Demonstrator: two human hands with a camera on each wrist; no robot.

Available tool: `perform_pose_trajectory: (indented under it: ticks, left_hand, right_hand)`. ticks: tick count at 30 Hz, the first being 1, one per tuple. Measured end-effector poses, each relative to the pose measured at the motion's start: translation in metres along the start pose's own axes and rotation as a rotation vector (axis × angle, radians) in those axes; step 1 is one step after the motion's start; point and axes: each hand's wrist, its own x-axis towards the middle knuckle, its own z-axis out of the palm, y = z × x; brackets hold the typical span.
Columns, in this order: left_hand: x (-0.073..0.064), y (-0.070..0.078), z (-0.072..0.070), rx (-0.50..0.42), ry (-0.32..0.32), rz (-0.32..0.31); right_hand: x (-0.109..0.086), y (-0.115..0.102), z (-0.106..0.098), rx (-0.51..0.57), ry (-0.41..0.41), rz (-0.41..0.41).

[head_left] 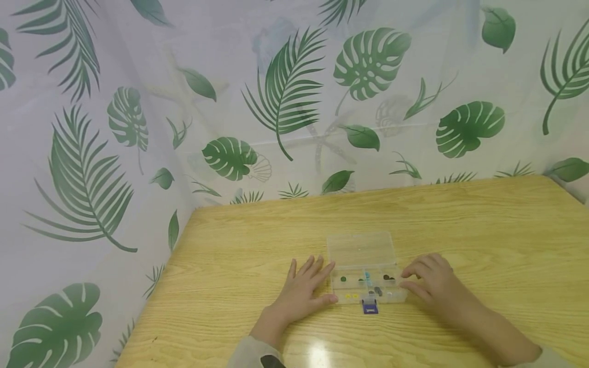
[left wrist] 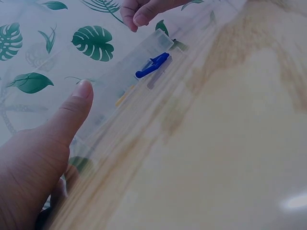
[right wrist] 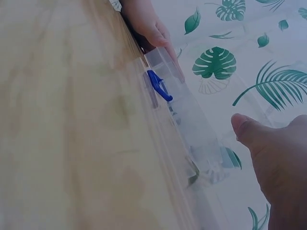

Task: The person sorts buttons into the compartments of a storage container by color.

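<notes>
Head view: transparent plastic compartment box (head_left: 353,288) sits lower centre-right on yellow wood-grain table (head_left: 230,245), clear lid (head_left: 361,248) opened toward the top of the frame, dark blue plastic latch (head_left: 370,308) at front. Inside: small yellow pieces (head_left: 348,296) lower left, round green piece (head_left: 343,279) upper left, light-blue pieces (head_left: 367,276) mid, dark pieces (head_left: 378,291) lower right. Left hand (head_left: 306,286) at box's left edge, fingers straight and spread, grasping nothing. Right hand (head_left: 432,283) at right edge, fingers loosely bent, thumb apart, nothing grasped; contact unclear. Left wrist view: left thumb at left, box and latch upper centre, right hand at top. Right wrist view: right thumb at right, box centre, left hand at top.
</notes>
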Motion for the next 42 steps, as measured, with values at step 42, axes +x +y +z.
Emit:
perform_pose_trajectory:
  ticks: [42]
  left_hand:
    - [0.000,0.000,0.000,-0.005,-0.001,0.001]
  right_hand:
    - [-0.028,0.064,-0.024,0.000,-0.007,0.136]
